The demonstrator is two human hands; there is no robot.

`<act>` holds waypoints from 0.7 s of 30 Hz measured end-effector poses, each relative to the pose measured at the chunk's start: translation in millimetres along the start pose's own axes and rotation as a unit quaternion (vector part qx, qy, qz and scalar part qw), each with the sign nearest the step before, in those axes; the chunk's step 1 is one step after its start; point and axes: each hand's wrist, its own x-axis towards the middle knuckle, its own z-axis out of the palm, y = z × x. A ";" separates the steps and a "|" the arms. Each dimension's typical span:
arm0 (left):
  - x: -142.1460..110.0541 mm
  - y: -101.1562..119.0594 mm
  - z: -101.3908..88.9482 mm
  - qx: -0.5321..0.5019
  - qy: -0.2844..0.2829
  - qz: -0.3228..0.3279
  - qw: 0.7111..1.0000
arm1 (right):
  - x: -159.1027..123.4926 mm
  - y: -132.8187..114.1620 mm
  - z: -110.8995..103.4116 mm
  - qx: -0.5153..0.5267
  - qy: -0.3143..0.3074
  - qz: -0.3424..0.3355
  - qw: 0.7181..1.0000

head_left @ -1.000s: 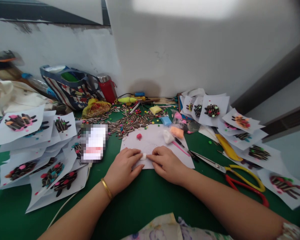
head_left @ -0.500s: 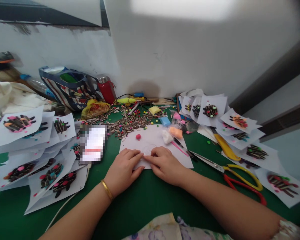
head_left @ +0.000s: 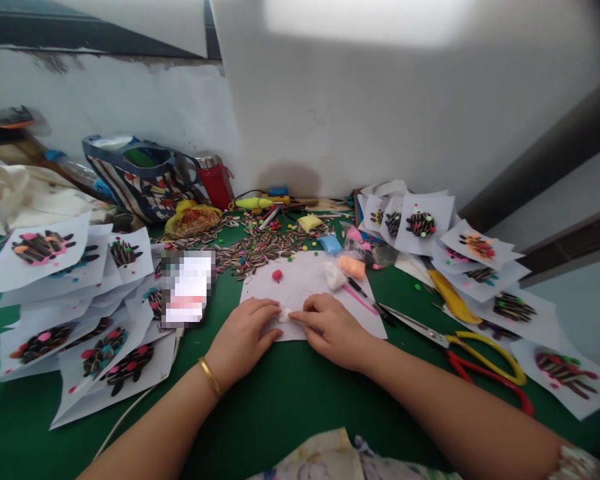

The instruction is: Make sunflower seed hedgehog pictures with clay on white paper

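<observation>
A small flattened piece of white modelling clay lies on the white paper sheet between my hands. My right hand rests on the sheet with curled fingers, its index fingertip pressed on the clay's right edge. From the other side, my left hand reaches the clay with its fingertips, thumb and index finger apart. Faint pencil lines show on the paper above the clay. A small pink-red clay ball sits higher on the sheet. At the sheet's upper right lies a larger white clay lump.
Loose sunflower seeds spread behind the sheet. Large scissors and a yellow cutter lie right. Seed-and-clay pictures are stacked at left and right. A phone with a cable lies left, a red flask behind.
My left fingers have drawn slightly back from my right fingertips, and the white clay between them now shows. My right hand has barely moved.
</observation>
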 end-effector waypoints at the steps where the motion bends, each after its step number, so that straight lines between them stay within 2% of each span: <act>1: 0.7 -0.8 1.5 -0.002 0.006 -0.002 1.000 | -0.2 -0.4 0.3 -0.006 -0.004 -0.001 1.000; 6: 5.7 0.8 8.7 0.017 0.035 -0.021 0.999 | 0.4 -2.5 0.0 -0.024 -0.014 0.007 1.000; 9: 4.4 2.1 11.1 0.044 0.045 -0.010 0.998 | 0.5 -2.1 0.1 -0.027 -0.012 0.006 1.000; 15: -5.3 2.0 9.8 0.072 0.025 0.029 0.997 | 0.4 -1.9 -0.3 -0.032 -0.019 0.008 0.999; 21: -4.2 -1.4 7.9 0.043 0.021 0.021 0.999 | 0.7 -1.8 -1.7 -0.023 -0.024 0.010 0.999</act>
